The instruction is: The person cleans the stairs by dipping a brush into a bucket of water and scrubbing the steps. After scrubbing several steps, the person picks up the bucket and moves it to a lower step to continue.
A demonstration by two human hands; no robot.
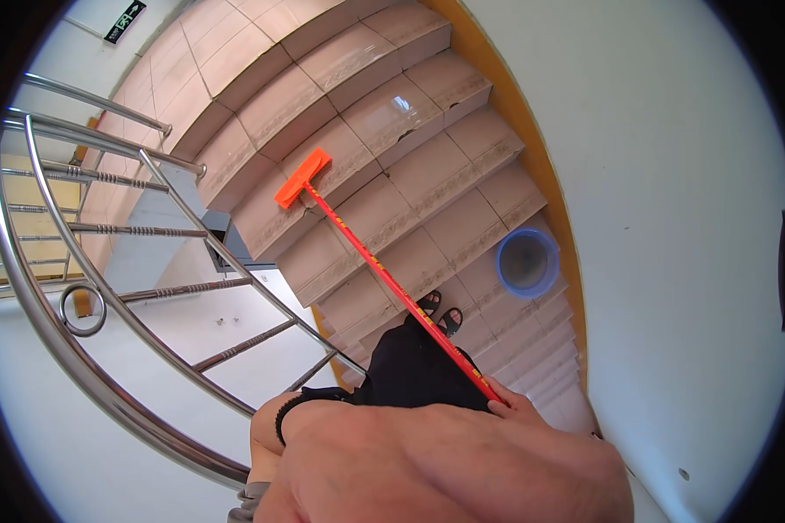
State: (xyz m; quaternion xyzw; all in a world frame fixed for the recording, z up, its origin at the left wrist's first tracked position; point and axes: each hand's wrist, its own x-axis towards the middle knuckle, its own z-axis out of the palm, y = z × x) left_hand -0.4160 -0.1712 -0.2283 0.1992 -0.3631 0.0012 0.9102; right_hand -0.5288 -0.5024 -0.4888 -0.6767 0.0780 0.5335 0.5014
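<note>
A long-handled floor brush (378,267) slants across the tiled stairs, with a red shaft and a wide orange head. Its head rests at a step on the upper left; the underside is hidden. My right hand (518,407) has its fingers wrapped round the shaft near the upper end. Large and close in front of the lower edge is what looks like my left hand (436,471), past a black beaded band at the wrist. Its fingers are hidden, and it covers the top end of the shaft. Right of my feet stands a blue bucket (553,264) with greyish contents.
Curving pinkish tiled steps (462,213) rise ahead and fall away on the lower right. A stainless steel railing (161,357) bends along the left. The white wall (663,218) with a yellow-brown skirting (545,166) bounds the right. My sandalled feet (450,320) are on a step.
</note>
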